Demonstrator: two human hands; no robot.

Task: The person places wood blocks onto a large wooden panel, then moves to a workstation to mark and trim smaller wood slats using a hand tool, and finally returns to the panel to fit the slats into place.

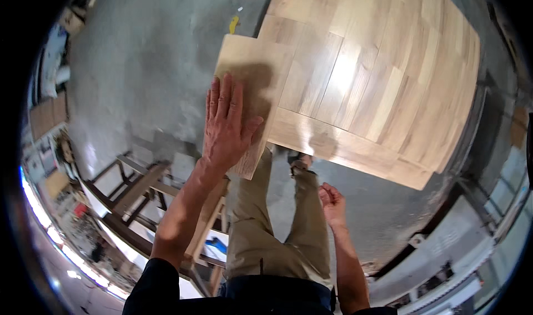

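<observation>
Wood-plank panel (361,76) is judged largely assembled, remaining work undetermined, its left end board (258,84) being covered by the flattened left hand (226,123), the right hand (333,205) loosely curled, contents unclear.

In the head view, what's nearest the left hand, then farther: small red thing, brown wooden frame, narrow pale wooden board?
1. Narrow pale wooden board, under the left hand.
2. Brown wooden frame, lower left.
3. Small red thing, farther left.

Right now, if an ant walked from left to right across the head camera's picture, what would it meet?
A brown wooden frame → the left hand on a wooden board → a foot → the right hand → a pale panel.
</observation>
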